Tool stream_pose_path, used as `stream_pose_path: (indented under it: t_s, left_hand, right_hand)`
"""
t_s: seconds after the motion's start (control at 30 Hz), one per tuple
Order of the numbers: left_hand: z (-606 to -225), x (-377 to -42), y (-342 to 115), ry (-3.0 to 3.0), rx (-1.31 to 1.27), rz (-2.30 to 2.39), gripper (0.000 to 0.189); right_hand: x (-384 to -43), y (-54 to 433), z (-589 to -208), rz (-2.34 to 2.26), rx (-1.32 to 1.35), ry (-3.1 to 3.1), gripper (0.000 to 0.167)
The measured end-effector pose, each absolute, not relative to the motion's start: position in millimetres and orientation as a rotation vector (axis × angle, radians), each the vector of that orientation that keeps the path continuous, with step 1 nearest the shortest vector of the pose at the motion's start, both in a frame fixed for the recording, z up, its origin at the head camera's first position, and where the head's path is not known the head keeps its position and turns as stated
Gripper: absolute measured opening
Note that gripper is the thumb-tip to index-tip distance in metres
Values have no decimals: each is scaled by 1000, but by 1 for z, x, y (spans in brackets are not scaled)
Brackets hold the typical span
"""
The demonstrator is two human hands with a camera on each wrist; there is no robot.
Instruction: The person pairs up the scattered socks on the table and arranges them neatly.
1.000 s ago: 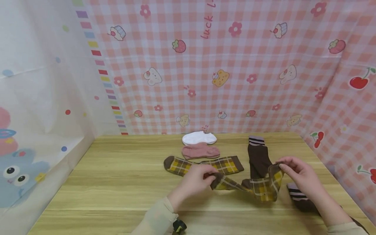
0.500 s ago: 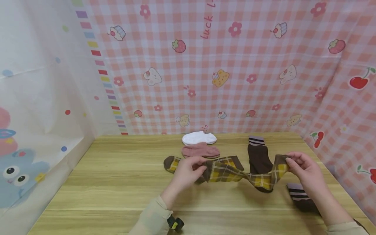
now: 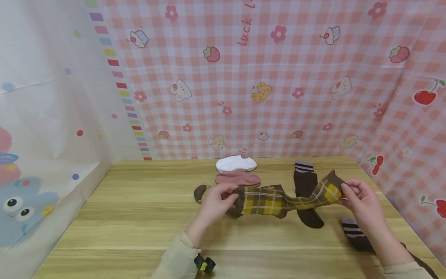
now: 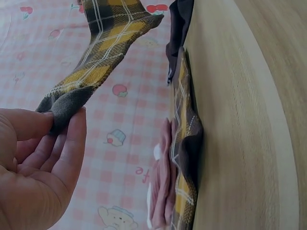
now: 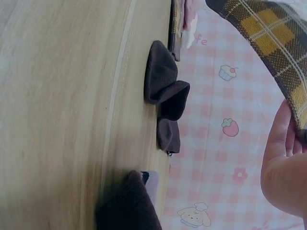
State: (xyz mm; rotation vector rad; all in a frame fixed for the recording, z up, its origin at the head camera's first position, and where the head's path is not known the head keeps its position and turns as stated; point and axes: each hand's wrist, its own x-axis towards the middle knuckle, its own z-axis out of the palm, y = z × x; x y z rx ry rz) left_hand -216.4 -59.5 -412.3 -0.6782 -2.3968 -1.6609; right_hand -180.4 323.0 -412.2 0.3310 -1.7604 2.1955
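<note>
A brown and yellow plaid sock (image 3: 265, 201) is stretched in the air between both hands. My left hand (image 3: 217, 199) pinches its dark toe (image 4: 69, 108) between thumb and fingers. The brown cuff at the other end is pinched by my right hand (image 3: 362, 203). Midway along, the sock narrows and twists a little. Behind it on the table lies a matching plaid sock (image 4: 183, 139), partly hidden by the left hand and the held sock in the head view.
A pink sock (image 3: 238, 177) and a white sock (image 3: 236, 164) lie farther back. One dark brown sock with a striped cuff (image 3: 306, 182) lies at back right, partly covered by the held sock. Another dark brown sock (image 3: 359, 240) rests below the right forearm. Patterned cloth (image 3: 226, 77) hangs behind the table.
Both hands have risen, lifting the plaid sock off the table area in front. It has gone from sagging and folded to stretched out nearly straight, its cuff end now higher.
</note>
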Motion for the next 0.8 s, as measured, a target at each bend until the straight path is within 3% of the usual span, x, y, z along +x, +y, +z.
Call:
stream_pose_path:
  t_s: [0.47, 0.8]
  left_hand:
    - [-414, -221, -77, -2308, -583, -1791, 16]
    - [-405, -221, -98, -2317, -454, -1739, 20]
  right_hand:
    - [-187, 309, -411, 2284, 263, -1665, 4]
    - [-194, 288, -410, 2294, 363, -1734, 19]
